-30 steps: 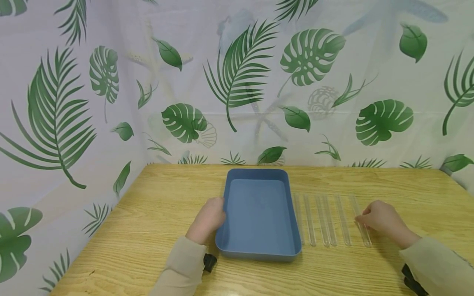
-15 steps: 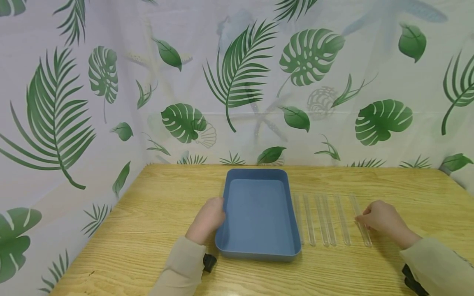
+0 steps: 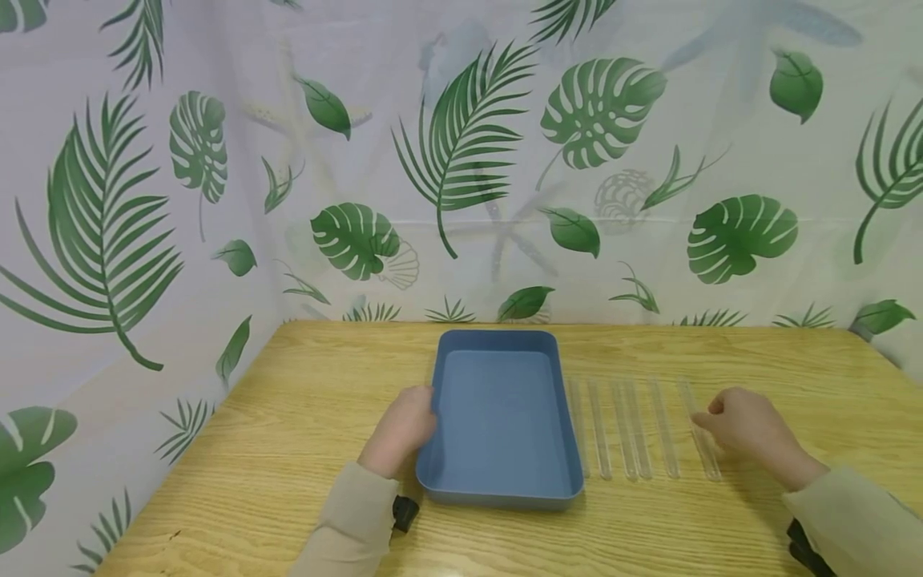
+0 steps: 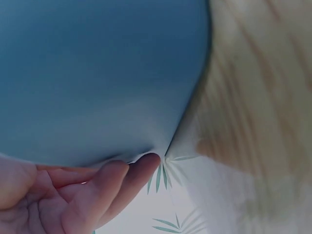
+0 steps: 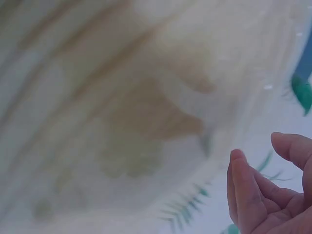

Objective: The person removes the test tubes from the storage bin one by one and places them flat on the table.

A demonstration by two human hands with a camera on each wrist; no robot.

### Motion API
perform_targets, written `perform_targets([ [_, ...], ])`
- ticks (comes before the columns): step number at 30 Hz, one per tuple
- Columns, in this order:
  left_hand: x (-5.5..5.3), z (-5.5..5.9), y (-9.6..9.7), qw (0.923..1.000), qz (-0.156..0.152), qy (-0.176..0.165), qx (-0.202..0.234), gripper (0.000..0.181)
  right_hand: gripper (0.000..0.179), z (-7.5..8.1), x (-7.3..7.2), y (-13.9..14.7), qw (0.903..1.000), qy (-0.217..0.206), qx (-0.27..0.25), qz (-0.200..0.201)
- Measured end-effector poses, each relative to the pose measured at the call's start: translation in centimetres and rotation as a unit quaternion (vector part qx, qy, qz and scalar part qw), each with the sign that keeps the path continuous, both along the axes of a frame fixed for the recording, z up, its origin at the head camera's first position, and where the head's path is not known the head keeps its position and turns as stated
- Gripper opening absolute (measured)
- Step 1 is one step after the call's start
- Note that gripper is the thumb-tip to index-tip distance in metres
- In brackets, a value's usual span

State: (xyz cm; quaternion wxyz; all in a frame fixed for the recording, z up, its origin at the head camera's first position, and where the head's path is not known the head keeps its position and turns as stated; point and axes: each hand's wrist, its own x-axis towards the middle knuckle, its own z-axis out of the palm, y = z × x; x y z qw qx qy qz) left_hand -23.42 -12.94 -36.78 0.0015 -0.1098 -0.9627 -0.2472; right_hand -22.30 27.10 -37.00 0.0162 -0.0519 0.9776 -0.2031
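Observation:
My left hand point(image 3: 401, 429) grips the left wall of a blue rectangular tray point(image 3: 499, 501). In the left wrist view its fingers point(image 4: 119, 183) lie against the outside of the tray wall point(image 4: 107, 112), with part of the thumb hidden. Several clear test tubes lie roughly parallel on the table to the right of the tray. My right hand point(image 3: 746, 425) is beside the rightmost test tube point(image 3: 703, 449), overlapping its right side in the head view. The right wrist view shows a gap between the thumb and the fingers point(image 5: 243, 185), with nothing between them.
Closest to the tray's right wall is another test tube point(image 3: 600, 449). A wood-grain table point(image 3: 324, 361) carries everything. Behind it and along the left hangs a pale curtain point(image 3: 288, 264) printed with green leaves.
My right hand's fingertips have parted from the rightmost test tube they pinched before, and the hand has shifted slightly. The left hand stays at the tray. The head view has moved slightly.

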Motion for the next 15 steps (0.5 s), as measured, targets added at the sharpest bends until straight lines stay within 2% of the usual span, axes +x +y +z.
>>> perform_targets([
  [4,-0.1,0.0,-0.2,1.0,0.004,-0.004,0.007,0.03,0.035,1.3,0.2,-1.5,0.9983,0.031,0.035,0.035],
  [8,0.1,0.1,-0.3,0.9999,0.01,0.005,0.0,0.022,0.046,2.4,0.7,-3.3,0.9955,0.062,0.037,0.061],
  [12,0.3,0.6,-0.2,0.9983,0.028,0.051,-0.008,0.021,0.05,3.4,1.4,-5.0,0.9924,0.098,0.017,0.072],
  [15,0.4,0.9,0.0,0.9942,0.041,0.099,-0.007,0.03,0.051,3.9,1.8,-6.4,0.9889,0.125,-0.007,0.081],
])
